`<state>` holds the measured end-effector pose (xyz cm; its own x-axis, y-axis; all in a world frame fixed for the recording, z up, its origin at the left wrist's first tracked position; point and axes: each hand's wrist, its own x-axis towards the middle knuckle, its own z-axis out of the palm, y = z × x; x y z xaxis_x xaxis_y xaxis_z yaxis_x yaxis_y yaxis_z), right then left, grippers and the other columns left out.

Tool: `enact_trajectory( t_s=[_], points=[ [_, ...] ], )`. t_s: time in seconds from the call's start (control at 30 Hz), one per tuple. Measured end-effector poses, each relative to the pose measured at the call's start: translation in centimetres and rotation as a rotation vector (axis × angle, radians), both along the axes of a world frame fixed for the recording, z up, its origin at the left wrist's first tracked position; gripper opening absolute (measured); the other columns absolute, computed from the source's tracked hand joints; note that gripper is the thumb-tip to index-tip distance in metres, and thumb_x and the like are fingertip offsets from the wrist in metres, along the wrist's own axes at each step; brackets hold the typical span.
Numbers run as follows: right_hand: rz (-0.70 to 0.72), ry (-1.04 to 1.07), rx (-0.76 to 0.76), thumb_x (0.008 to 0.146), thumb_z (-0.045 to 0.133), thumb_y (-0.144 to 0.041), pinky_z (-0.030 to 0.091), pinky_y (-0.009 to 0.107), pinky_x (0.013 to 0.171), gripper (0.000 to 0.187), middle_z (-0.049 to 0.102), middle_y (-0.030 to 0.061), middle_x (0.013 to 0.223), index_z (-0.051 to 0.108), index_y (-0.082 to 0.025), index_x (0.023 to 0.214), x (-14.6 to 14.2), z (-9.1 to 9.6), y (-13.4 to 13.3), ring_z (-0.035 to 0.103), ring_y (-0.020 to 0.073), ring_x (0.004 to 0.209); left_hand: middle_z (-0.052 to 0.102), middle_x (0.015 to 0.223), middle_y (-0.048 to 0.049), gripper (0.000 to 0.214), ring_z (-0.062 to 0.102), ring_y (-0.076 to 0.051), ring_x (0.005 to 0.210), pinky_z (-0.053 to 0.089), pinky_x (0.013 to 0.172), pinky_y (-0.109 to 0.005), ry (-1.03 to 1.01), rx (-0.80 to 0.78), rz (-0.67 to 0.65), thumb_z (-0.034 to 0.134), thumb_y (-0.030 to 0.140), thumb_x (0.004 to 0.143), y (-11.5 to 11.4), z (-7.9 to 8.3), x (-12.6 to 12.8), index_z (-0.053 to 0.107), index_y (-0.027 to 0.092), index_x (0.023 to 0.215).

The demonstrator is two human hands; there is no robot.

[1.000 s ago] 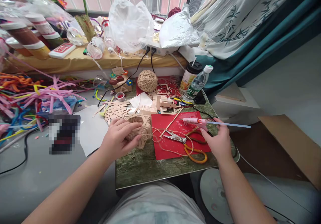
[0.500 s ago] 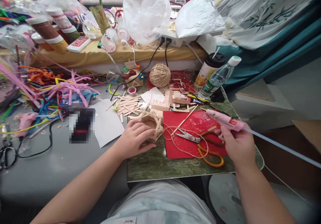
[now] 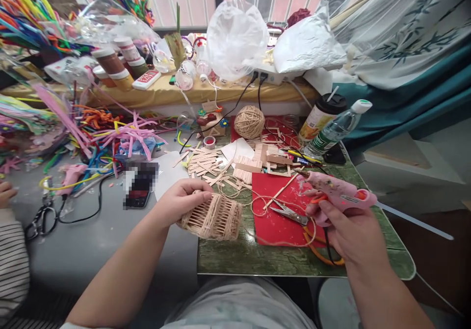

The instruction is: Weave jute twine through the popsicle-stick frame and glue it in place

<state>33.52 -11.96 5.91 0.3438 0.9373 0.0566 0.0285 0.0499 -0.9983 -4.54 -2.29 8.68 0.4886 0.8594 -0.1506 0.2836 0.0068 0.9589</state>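
Observation:
My left hand [image 3: 181, 202] grips a small basket [image 3: 216, 217] built from wooden craft sticks and wound with twine, tipped on its side above the near edge of the green board [image 3: 265, 262]. My right hand [image 3: 349, 228] is closed around a pink hot glue gun [image 3: 336, 191] whose nozzle points left toward the basket; a clear glue stick juts out behind it. Orange-handled scissors [image 3: 294, 216] lie on a red sheet [image 3: 274, 221] between my hands, with loose twine [image 3: 263, 202] trailing across it.
Loose craft sticks [image 3: 206, 162], a twine ball [image 3: 249, 122], a water bottle [image 3: 336, 128] and a lidded cup [image 3: 319, 115] sit behind. Pipe cleaners [image 3: 99, 132] pile up on the left beside a second pink glue gun [image 3: 68, 177] and a phone [image 3: 139, 191]. Another person's striped sleeve [image 3: 13, 265] shows at far left.
My left hand lifted the stick basket off the board and turned it onto its side. My right hand raised the glue gun and brought it closer to me.

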Motion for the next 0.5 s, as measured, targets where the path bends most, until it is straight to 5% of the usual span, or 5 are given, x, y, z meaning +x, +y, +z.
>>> enact_trajectory(
  t_s=[0.1, 0.2, 0.33, 0.5],
  points=[
    [0.055, 0.041, -0.075, 0.088, 0.086, -0.046, 0.059, 0.032, 0.051, 0.028, 0.083, 0.0106, 0.108, 0.081, -0.026, 0.107, -1.4, 0.3, 0.3, 0.075, 0.0217, 0.066, 0.072, 0.076, -0.004, 0.037, 0.065, -0.018, 0.064, 0.05, 0.057, -0.027, -0.029, -0.07, 0.105, 0.07, 0.054, 0.094, 0.4, -0.9, 0.5, 0.074, 0.018, 0.088],
    [0.135, -0.026, -0.159, 0.09, 0.083, -0.052, 0.056, 0.029, 0.048, 0.034, 0.084, 0.0126, 0.1, 0.081, -0.02, 0.103, -3.0, 0.4, 0.7, 0.074, 0.0203, 0.061, 0.075, 0.083, -0.0038, 0.033, 0.068, -0.019, 0.076, 0.052, 0.067, -0.028, 0.071, 0.175, 0.181, 0.069, 0.05, 0.096, 1.0, -2.5, 1.2, 0.077, 0.018, 0.091],
    [0.257, -0.107, -0.165, 0.089, 0.083, -0.053, 0.062, 0.031, 0.053, 0.035, 0.084, 0.0103, 0.089, 0.082, -0.019, 0.097, -5.4, 0.8, 0.8, 0.071, 0.0183, 0.056, 0.077, 0.089, -0.0048, 0.033, 0.069, -0.019, 0.081, 0.052, 0.074, -0.029, 0.106, 0.348, 0.118, 0.061, 0.047, 0.102, 1.2, -3.7, 1.2, 0.077, 0.018, 0.098],
    [0.394, -0.196, -0.116, 0.095, 0.079, -0.043, 0.07, 0.041, 0.084, 0.03, 0.085, 0.0088, 0.107, 0.08, -0.024, 0.119, -7.4, 0.8, 0.6, 0.081, 0.0278, 0.091, 0.078, 0.093, -0.0063, 0.029, 0.071, -0.02, 0.084, 0.052, 0.078, -0.031, 0.097, 0.485, 0.064, 0.057, 0.039, 0.105, 0.6, -3.7, 0.6, 0.076, 0.018, 0.099]
  ],
)
